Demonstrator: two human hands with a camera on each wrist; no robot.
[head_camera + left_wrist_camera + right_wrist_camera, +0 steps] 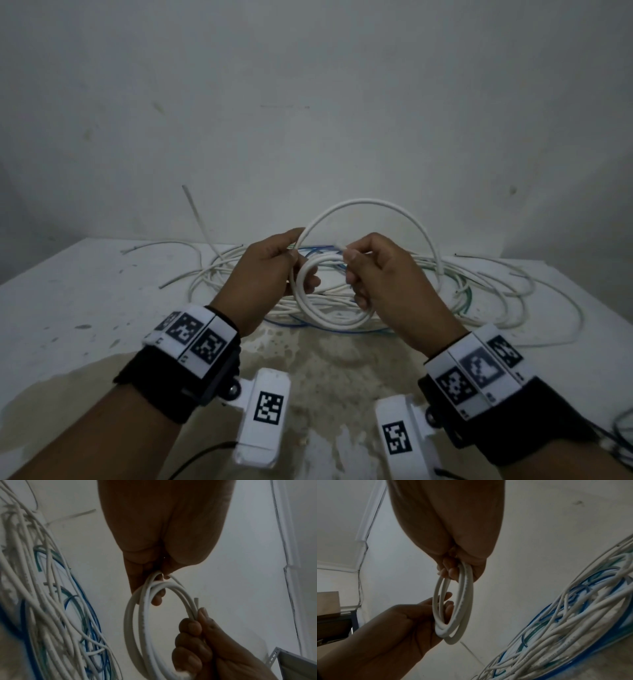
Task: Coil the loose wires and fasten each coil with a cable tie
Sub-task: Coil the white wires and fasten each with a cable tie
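We hold a coil of smooth, round white wire (329, 291), wound in about three loops with one wider loop arching above, over the table's middle. Our left hand (270, 270) grips its left side and our right hand (383, 274) pinches its right side, both clamped on it. Behind lies a tangled heap of thin white, blue and green wires (455, 284) on the stained white table (85, 308).

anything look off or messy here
Yes: one turn of the white wire coil held by the left hand and right hand arcs far wider than the rest; the table is stained.
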